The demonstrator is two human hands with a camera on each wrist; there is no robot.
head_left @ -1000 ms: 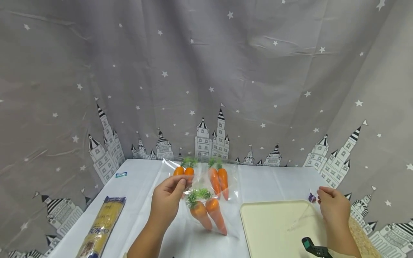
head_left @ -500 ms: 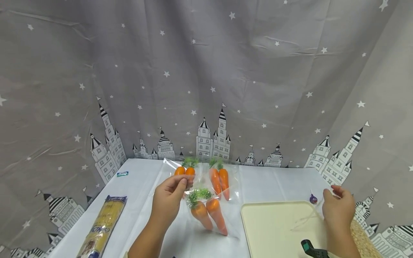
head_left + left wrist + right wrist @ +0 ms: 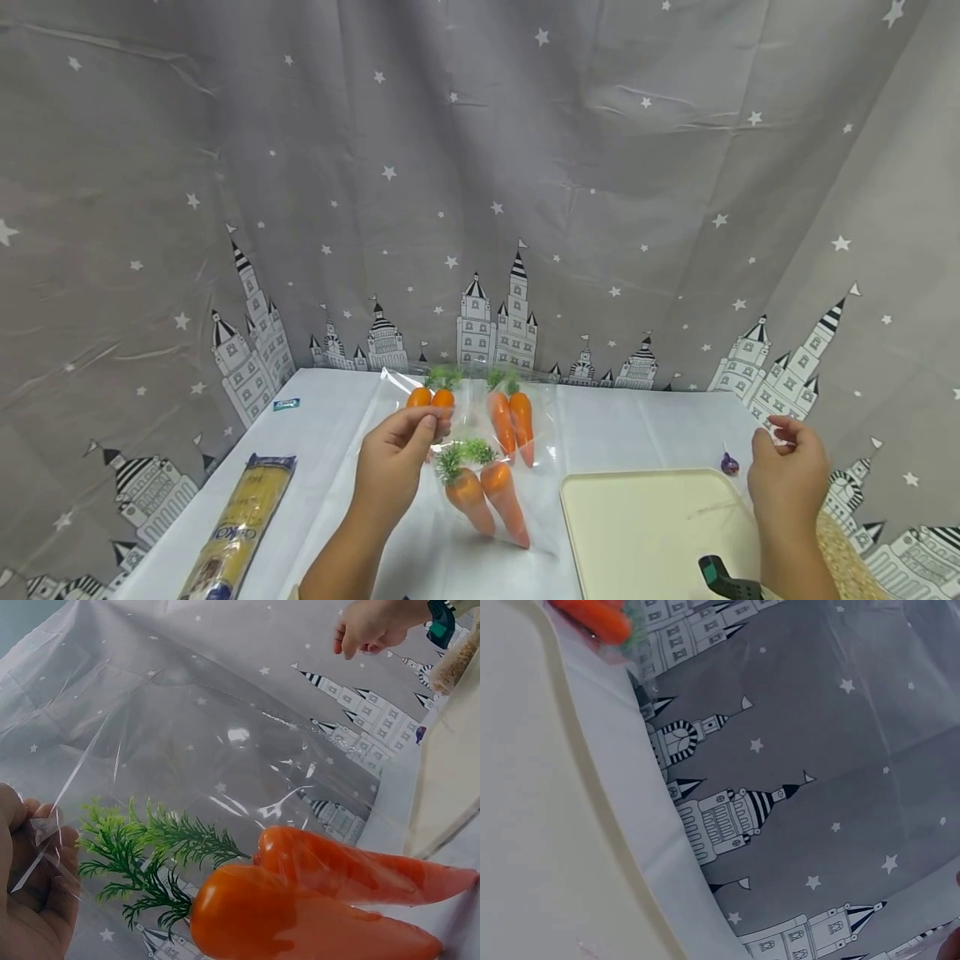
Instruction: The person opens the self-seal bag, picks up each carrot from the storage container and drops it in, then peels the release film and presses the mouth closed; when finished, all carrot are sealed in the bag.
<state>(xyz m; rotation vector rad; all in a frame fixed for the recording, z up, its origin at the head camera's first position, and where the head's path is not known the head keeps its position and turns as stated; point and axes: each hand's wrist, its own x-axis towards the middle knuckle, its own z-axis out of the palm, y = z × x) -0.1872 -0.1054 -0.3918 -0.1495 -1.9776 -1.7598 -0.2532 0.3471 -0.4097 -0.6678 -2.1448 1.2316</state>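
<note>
Six carrots (image 3: pixel 483 492) sit in a clear plastic bag (image 3: pixel 480 450), in three pairs with green tops, held up over the white worktop (image 3: pixel 330 433). At about 8 o'clock on the worktop lies a yellow packet of noodles (image 3: pixel 238 525), with a small blue wrapper (image 3: pixel 285 405) farther back near 10 o'clock. Left hand (image 3: pixel 393 467) grips the bag's upper left corner, fingers (image 3: pixel 422 432) pinching the film just below the top pair of carrots; the left wrist view shows crumpled film (image 3: pixel 45 847) pressed in the palm. At 4 o'clock a cream tray (image 3: pixel 645 533) rests on the worktop, a small purple sweet (image 3: pixel 728 463) just beyond its far right corner. Right hand (image 3: pixel 787 483) is raised past the tray's right edge, fingers (image 3: pixel 783 429) loosely curled; I cannot tell whether they hold anything.
</note>
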